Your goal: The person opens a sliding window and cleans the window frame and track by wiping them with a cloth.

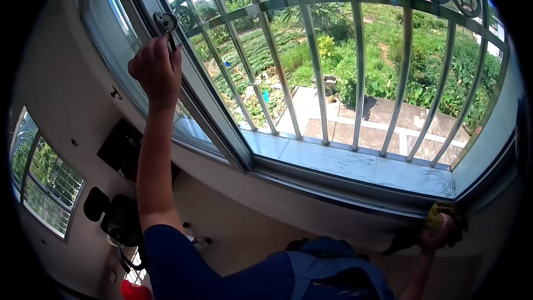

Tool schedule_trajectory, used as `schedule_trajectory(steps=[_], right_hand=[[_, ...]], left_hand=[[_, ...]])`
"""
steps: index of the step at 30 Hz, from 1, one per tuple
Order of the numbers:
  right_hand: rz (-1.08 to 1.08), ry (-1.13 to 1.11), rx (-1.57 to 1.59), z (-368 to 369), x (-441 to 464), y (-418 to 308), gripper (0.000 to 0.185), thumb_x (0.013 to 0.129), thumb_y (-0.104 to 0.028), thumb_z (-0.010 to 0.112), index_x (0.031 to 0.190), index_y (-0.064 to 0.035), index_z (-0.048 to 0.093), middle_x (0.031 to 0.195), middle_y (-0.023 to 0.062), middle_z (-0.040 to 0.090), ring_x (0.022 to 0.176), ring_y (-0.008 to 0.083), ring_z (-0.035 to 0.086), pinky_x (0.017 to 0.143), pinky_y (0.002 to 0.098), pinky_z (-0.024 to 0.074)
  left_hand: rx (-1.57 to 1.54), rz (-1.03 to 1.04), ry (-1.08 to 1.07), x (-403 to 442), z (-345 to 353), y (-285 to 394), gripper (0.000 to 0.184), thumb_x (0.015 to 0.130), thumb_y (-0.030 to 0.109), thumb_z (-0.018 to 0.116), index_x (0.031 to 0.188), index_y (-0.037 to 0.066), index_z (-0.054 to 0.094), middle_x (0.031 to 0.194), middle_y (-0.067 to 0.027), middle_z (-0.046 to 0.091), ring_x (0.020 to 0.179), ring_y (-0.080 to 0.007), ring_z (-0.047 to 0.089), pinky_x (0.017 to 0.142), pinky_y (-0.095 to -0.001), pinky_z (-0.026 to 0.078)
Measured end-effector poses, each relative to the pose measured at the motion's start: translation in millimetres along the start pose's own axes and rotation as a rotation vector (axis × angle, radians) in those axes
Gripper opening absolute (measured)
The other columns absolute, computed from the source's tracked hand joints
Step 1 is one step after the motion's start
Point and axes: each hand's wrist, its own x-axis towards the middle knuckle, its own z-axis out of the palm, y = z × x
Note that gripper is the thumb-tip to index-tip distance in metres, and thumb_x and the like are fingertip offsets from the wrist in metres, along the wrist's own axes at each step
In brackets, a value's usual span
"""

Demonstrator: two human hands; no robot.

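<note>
My left hand (pixel 158 69) is raised to the sliding window frame (pixel 191 80), its fingers closed at the lower part of a round metal latch (pixel 166 22). At the lower right, beside the end of the window sill track (pixel 333 189), my right hand (pixel 438 230) is closed around a yellow and dark cloth (pixel 443 211). Dark folds of the cloth hang to both sides of the hand. Shadow hides part of the right fingers.
Metal bars (pixel 358 66) stand outside the open window, above a tiled ledge (pixel 333 161). A black chair (pixel 121 219), a dark screen (pixel 119 144) and a second window (pixel 44 178) are at the left. Something red (pixel 135 290) lies at the bottom left.
</note>
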Motion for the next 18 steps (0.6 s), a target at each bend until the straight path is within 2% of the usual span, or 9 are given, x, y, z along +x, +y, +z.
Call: schedule_trajectory(steps=[2, 7, 9, 10, 11, 12, 13, 15, 18], right_hand=[[-0.031, 0.031, -0.071, 4.0, -5.4, 5.2, 0.045, 0.087, -0.045, 0.054, 0.102, -0.0031, 0.059, 0.099, 0.0141, 0.059, 0.094, 0.0352, 0.055, 0.089, 0.0456, 0.04], [-0.04, 0.041, -0.062, 2.6, -3.7, 1.7, 0.045, 0.088, -0.045, 0.054, 0.103, -0.0029, 0.059, 0.1, 0.0142, 0.059, 0.097, 0.0352, 0.054, 0.09, 0.0459, 0.0396], [-0.042, 0.046, -0.057, 1.0, -1.4, 0.4, 0.044, 0.088, -0.044, 0.053, 0.103, -0.0034, 0.058, 0.101, 0.0139, 0.059, 0.098, 0.035, 0.054, 0.089, 0.0458, 0.0393], [-0.019, -0.001, -0.042, -1.5, -0.2, 0.7, 0.039, 0.087, -0.04, 0.057, 0.103, -0.004, 0.058, 0.102, 0.0131, 0.059, 0.098, 0.0344, 0.054, 0.089, 0.0452, 0.0397], [0.007, -0.053, -0.035, -2.1, 0.4, 1.8, 0.036, 0.086, -0.036, 0.061, 0.103, -0.0047, 0.058, 0.102, 0.0123, 0.06, 0.098, 0.0338, 0.054, 0.089, 0.0446, 0.04], [0.012, -0.029, -0.059, 0.5, -1.9, 4.3, 0.034, 0.084, -0.033, 0.063, 0.103, -0.0054, 0.059, 0.102, 0.0115, 0.06, 0.098, 0.033, 0.055, 0.089, 0.0438, 0.0407], [0.026, -0.044, -0.044, -5.2, 5.6, -6.3, 0.033, 0.083, -0.033, 0.063, 0.102, -0.0062, 0.06, 0.1, 0.0112, 0.06, 0.098, 0.0329, 0.055, 0.089, 0.0436, 0.0413], [-0.025, -0.027, -0.028, -4.3, 6.6, -2.7, 0.031, 0.08, -0.03, 0.066, 0.101, -0.0067, 0.061, 0.099, 0.0111, 0.061, 0.096, 0.0333, 0.057, 0.089, 0.0437, 0.0418], [-0.05, 0.049, 0.015, -3.5, 14.3, -11.5, 0.032, 0.079, -0.032, 0.069, 0.098, -0.0063, 0.063, 0.096, 0.0102, 0.062, 0.091, 0.032, 0.057, 0.087, 0.041, 0.0435]], left_hand=[[0.034, 0.054, -0.001, 2.6, -7.7, 2.2, 0.027, 0.086, 0.033, 0.064, 0.109, 0.018, 0.06, 0.107, 0.003, 0.059, 0.099, -0.0168, 0.056, 0.087, -0.0397, 0.032], [0.133, 0.108, 0.067, 13.6, -20.4, -33.8, 0.018, 0.09, 0.03, 0.061, 0.106, 0.024, 0.063, 0.104, 0.0113, 0.062, 0.096, -0.0093, 0.057, 0.088, -0.0351, 0.027], [0.117, 0.082, 0.073, 31.3, -12.5, -57.6, 0.018, 0.091, 0.033, 0.059, 0.106, 0.023, 0.064, 0.108, 0.0093, 0.063, 0.101, -0.0125, 0.058, 0.088, -0.0387, 0.03], [0.029, 0.042, 0.066, 47.6, -11.6, -66.8, 0.022, 0.09, 0.04, 0.06, 0.106, 0.025, 0.063, 0.106, 0.007, 0.063, 0.099, -0.0126, 0.059, 0.088, -0.0397, 0.029], [-0.117, 0.069, 0.07, 64.0, 1.7, -91.6, 0.028, 0.09, 0.043, 0.059, 0.107, 0.021, 0.064, 0.103, 0.0017, 0.065, 0.094, -0.0173, 0.062, 0.08, -0.0379, 0.039], [-0.08, 0.028, 0.051, 84.3, 0.3, -97.8, 0.034, 0.089, 0.044, 0.059, 0.107, 0.016, 0.064, 0.097, -0.0024, 0.067, 0.088, -0.0213, 0.064, 0.07, -0.0324, 0.045], [-0.053, 0.199, 0.164, 106.6, 14.7, -112.7, 0.04, 0.089, 0.046, 0.059, 0.11, 0.011, 0.064, 0.091, -0.0061, 0.067, 0.08, -0.0198, 0.064, 0.065, -0.0305, 0.047], [-0.134, 0.257, 0.198, 120.9, 11.6, -83.5, 0.043, 0.09, 0.048, 0.056, 0.114, 0.012, 0.062, 0.098, -0.0062, 0.065, 0.088, -0.0197, 0.061, 0.072, -0.0318, 0.045], [-0.395, 0.361, 0.24, 94.9, -19.9, 35.9, 0.047, 0.091, 0.05, 0.051, 0.119, 0.013, 0.058, 0.109, -0.0064, 0.061, 0.098, -0.0196, 0.057, 0.081, -0.0337, 0.041]])
